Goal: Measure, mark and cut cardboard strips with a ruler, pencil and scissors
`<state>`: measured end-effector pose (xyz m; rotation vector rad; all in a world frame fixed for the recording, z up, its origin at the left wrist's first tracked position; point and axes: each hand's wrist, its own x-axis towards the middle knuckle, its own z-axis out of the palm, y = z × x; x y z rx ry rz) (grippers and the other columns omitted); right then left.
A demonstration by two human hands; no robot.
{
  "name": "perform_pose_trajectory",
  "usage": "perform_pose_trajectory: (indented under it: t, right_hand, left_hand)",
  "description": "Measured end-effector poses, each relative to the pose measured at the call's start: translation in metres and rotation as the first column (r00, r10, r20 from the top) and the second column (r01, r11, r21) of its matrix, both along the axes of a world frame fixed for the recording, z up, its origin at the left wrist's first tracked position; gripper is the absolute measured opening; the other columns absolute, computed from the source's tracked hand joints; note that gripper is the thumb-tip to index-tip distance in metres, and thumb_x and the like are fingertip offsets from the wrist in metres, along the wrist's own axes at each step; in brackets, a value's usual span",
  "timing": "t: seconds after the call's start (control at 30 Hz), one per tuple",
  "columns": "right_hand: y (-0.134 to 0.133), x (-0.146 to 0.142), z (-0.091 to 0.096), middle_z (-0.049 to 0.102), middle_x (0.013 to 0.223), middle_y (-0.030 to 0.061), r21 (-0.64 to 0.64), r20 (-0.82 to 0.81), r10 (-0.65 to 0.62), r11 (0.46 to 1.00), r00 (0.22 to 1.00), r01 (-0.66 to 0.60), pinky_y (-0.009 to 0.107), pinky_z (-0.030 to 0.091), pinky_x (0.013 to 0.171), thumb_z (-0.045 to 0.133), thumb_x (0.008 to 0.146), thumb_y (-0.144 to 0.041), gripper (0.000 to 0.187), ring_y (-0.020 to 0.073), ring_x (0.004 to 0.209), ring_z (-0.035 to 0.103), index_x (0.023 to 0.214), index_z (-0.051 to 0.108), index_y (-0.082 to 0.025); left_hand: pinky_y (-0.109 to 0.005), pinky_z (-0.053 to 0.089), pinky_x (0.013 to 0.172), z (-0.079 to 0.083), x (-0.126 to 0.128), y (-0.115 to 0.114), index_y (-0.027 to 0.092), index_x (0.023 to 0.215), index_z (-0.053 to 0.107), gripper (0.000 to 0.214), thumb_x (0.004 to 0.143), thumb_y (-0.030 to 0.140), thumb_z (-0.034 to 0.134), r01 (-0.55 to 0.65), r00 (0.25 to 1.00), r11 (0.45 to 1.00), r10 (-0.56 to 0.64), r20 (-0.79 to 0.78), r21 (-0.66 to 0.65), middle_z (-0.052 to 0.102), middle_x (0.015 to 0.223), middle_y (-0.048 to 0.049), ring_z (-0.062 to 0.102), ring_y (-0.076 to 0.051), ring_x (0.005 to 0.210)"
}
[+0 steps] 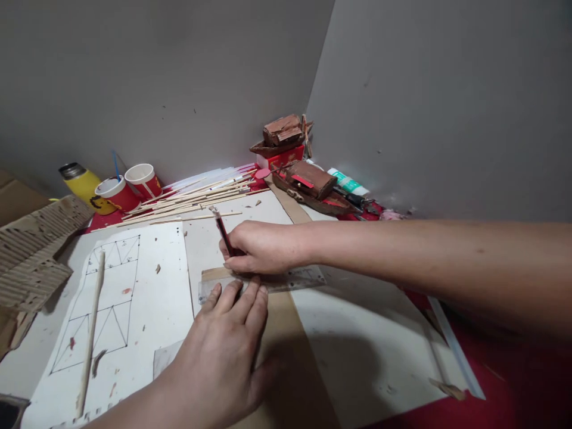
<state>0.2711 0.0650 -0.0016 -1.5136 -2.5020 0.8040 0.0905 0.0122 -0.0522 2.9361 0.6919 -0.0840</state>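
My right hand is closed round a dark pencil, whose upper end tilts up to the left; its tip is hidden behind my fingers. Under it lies a clear ruler, set crosswise over a strip of brown cardboard. My left hand rests palm down, fingers stretched out and pressing on the ruler's near edge. To the left is a white sheet with ruled frames and zigzag lines drawn on it. A pale wooden stick lies along that sheet.
Corrugated cardboard stands at the left. Behind are a yellow bottle, two paper cups and many thin sticks. Two brown model boats sit by the wall corner, near a white-green tube. Small scraps dot the surface.
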Motion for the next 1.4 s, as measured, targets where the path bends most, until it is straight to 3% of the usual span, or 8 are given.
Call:
perform_pose_trajectory:
  t: [0.33,0.73,0.97,1.17,1.23,1.33,1.4]
  right_hand:
    - [-0.016,0.023,0.001,0.052,0.060,-0.0032,-0.037,0.007,-0.080,0.996,0.997,0.080,0.024,0.032,0.056,0.059,0.087,-0.010,0.021,0.0116,0.057,0.044,0.068,0.054,-0.018]
    - [-0.034,0.051,-0.005,0.048,0.056,-0.0044,-0.026,-0.014,-0.114,0.993,0.993,0.114,0.023,0.030,0.054,0.055,0.086,-0.011,0.022,0.0108,0.053,0.040,0.065,0.053,-0.018]
    - [-0.045,0.062,-0.019,0.046,0.059,-0.0032,0.083,-0.099,-0.107,0.990,0.989,0.116,0.024,0.033,0.058,0.051,0.087,-0.015,0.026,0.0115,0.056,0.042,0.061,0.046,-0.020]
    - [-0.052,0.068,-0.023,0.057,0.060,0.0014,0.145,-0.058,-0.156,0.976,0.986,0.163,0.026,0.038,0.061,0.051,0.086,-0.018,0.024,0.0131,0.056,0.046,0.063,0.056,-0.018]
    - [-0.058,0.074,-0.022,0.063,0.066,0.0032,0.158,-0.136,-0.177,0.968,0.975,0.197,0.026,0.043,0.063,0.050,0.089,-0.022,0.023,0.0146,0.060,0.054,0.071,0.063,-0.016]
    - [-0.072,0.077,-0.023,0.072,0.090,0.0079,0.185,-0.297,-0.240,0.935,0.924,0.302,0.028,0.050,0.073,0.042,0.096,-0.029,0.029,0.0182,0.080,0.067,0.103,0.067,-0.015]
    - [-0.081,0.074,-0.027,0.072,0.106,0.0116,0.203,-0.285,-0.271,0.920,0.919,0.334,0.033,0.050,0.082,0.044,0.096,-0.028,0.031,0.0221,0.095,0.068,0.116,0.064,-0.015]
  left_hand:
    - [-0.058,0.050,0.099,0.000,-0.002,0.001,0.006,0.151,0.039,0.077,0.086,0.043,0.058,0.021,1.000,0.999,-0.021,-0.001,0.031,0.041,0.155,-0.0152,0.044,-0.042,0.133]
    - [-0.058,0.047,0.103,-0.003,-0.001,0.002,0.008,0.151,0.038,0.076,0.087,0.043,0.059,0.014,1.000,1.000,-0.014,0.013,0.002,0.039,0.157,-0.0133,0.042,-0.041,0.135]
    - [-0.059,0.046,0.103,0.000,-0.001,0.002,0.007,0.152,0.038,0.076,0.088,0.045,0.056,0.005,1.000,1.000,-0.005,-0.015,-0.007,0.037,0.157,-0.0136,0.042,-0.042,0.135]
    - [-0.057,0.046,0.104,0.001,-0.002,0.002,0.007,0.151,0.038,0.078,0.089,0.050,0.054,-0.014,1.000,1.000,0.014,0.004,-0.002,0.039,0.156,-0.0150,0.042,-0.042,0.135]
    - [-0.056,0.046,0.104,0.000,-0.002,0.003,0.006,0.151,0.040,0.078,0.089,0.051,0.054,-0.012,1.000,1.000,0.011,0.019,0.005,0.041,0.155,-0.0155,0.043,-0.042,0.134]
    - [-0.056,0.047,0.103,0.000,-0.002,0.004,0.006,0.149,0.042,0.077,0.090,0.054,0.052,-0.005,0.999,1.000,0.004,0.050,0.015,0.044,0.154,-0.0153,0.045,-0.041,0.132]
    - [-0.056,0.048,0.102,0.000,-0.003,0.004,0.006,0.149,0.043,0.077,0.089,0.055,0.053,-0.003,0.997,1.000,0.001,0.071,0.020,0.046,0.152,-0.0156,0.045,-0.041,0.132]
